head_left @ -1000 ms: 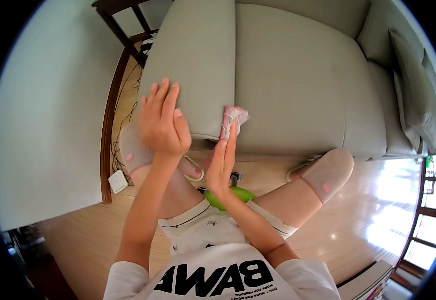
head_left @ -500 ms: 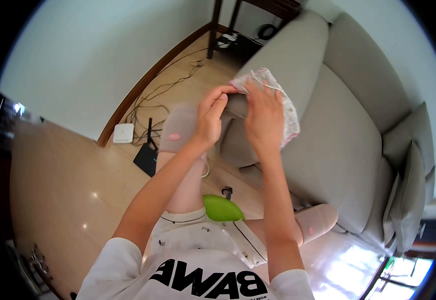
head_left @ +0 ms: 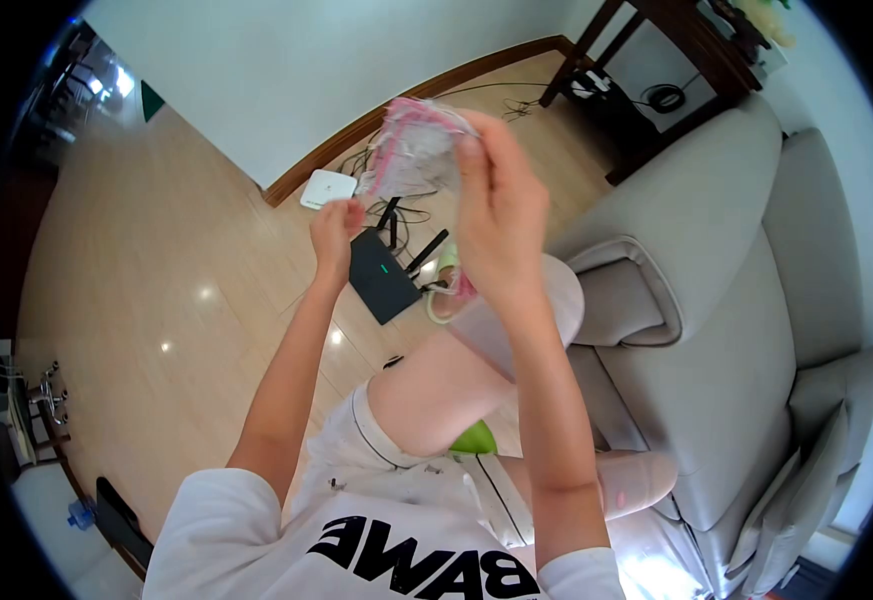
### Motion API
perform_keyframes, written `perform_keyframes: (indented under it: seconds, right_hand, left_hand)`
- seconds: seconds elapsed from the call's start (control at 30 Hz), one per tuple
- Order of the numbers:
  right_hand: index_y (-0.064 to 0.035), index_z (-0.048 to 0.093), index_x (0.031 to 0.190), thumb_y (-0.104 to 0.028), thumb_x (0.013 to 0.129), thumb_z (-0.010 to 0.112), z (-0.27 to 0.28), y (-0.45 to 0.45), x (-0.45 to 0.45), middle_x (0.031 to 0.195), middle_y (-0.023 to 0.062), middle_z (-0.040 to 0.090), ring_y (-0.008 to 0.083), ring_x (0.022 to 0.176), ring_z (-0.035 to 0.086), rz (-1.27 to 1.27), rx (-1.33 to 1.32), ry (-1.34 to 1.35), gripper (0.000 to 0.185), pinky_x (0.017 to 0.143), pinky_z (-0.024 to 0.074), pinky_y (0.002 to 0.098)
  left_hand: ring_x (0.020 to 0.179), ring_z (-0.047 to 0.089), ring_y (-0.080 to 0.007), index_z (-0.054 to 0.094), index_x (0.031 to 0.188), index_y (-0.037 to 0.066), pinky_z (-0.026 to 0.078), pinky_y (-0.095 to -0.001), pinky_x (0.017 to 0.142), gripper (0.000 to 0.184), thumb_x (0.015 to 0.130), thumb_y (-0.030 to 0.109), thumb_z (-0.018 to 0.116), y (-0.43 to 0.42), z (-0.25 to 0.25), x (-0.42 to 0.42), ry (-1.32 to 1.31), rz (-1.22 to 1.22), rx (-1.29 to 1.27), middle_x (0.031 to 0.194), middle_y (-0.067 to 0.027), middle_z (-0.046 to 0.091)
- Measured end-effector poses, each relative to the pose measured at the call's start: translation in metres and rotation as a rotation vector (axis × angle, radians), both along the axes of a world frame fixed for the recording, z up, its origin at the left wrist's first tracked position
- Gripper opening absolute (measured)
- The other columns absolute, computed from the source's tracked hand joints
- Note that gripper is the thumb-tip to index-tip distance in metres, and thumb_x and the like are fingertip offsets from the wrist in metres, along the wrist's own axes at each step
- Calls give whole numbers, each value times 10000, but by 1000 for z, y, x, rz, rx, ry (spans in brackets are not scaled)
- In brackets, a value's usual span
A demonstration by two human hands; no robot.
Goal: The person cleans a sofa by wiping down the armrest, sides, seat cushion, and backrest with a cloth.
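a thin, crumpled cloth (head_left: 411, 155), whitish with pink edges, is held up above the glossy floor (head_left: 196, 260) and the flat, dark router (head_left: 384, 280). the right hand (head_left: 504, 205) is clamped on it; the left hand (head_left: 334, 232), apart, curls by its lower corner, grip impossible to tell.

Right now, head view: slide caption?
Right hand holds a pink-edged white cloth, left hand close by, beside a grey padded sofa.
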State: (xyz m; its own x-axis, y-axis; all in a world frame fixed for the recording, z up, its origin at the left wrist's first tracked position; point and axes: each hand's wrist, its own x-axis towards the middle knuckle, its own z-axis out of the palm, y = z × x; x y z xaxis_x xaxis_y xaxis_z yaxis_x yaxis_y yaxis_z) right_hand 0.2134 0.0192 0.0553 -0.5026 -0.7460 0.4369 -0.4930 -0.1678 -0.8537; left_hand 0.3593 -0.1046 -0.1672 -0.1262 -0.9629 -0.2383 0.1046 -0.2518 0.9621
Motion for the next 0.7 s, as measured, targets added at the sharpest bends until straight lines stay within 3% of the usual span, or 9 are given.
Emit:
perform_keyframes:
  seconds: [0.07,0.13,0.2,0.3,0.4,0.5,0.53,0.7]
  right_hand:
    - [-27,641,1132,-111,1043,527,-23,-29,3,860,193,691,383,783,661,57,109,29,167,711,516,422]
    - [-29,645,1114,-122,1029,531,-60,-55,3,887,228,702,460,835,662,67,221,53,170,732,514,479]
    - [-38,651,1111,-137,1017,528,-103,-72,1,930,250,709,504,887,652,34,337,78,184,759,510,531]
    - [-60,662,1133,-178,1016,515,-144,-71,-9,956,251,712,493,925,663,13,690,202,222,801,508,559]
    - [-25,671,1146,-189,1016,531,-139,-69,-4,992,253,697,459,954,656,-5,772,191,251,818,511,488]
    - [-25,669,1162,-177,1017,527,-150,-70,-16,1004,270,691,468,975,651,-31,777,148,254,835,507,495]
    - [-23,667,1168,-174,1018,523,-146,-69,-17,1008,274,690,472,980,649,-43,814,180,258,840,506,497]
    - [-61,667,1182,-194,1020,503,-154,-76,-25,1002,268,706,468,972,667,-16,841,285,266,834,517,548]
  left_hand:
    - [806,677,-131,699,1043,9,530,-275,708,244,996,175,526,6,-61,26,-229,-37,155,918,-52,727]
    - [771,658,-110,703,1053,19,501,-257,659,208,940,146,583,22,-124,44,-232,-134,161,888,-34,724]
    - [809,688,-158,709,1067,23,534,-288,713,228,872,127,650,35,-179,49,-323,-233,194,921,-56,740]
    - [967,708,-247,697,1148,48,555,-333,843,356,803,138,700,58,-226,44,-607,-415,-70,1071,-111,740]
    - [1282,582,-308,655,1266,101,453,-419,1091,519,766,197,756,59,-216,22,-780,-796,-413,1361,-143,626]
    - [1463,386,-308,598,1357,116,287,-501,1217,637,764,265,779,56,-226,-5,-1067,-1227,-523,1539,-132,457]
    - [1512,289,-306,584,1386,127,178,-579,1242,673,780,339,784,59,-239,-12,-1062,-1264,-548,1591,-99,383]
    - [1472,344,-338,630,1335,140,247,-633,1193,532,868,383,710,68,-262,-10,-1327,-1209,-789,1550,-62,427]
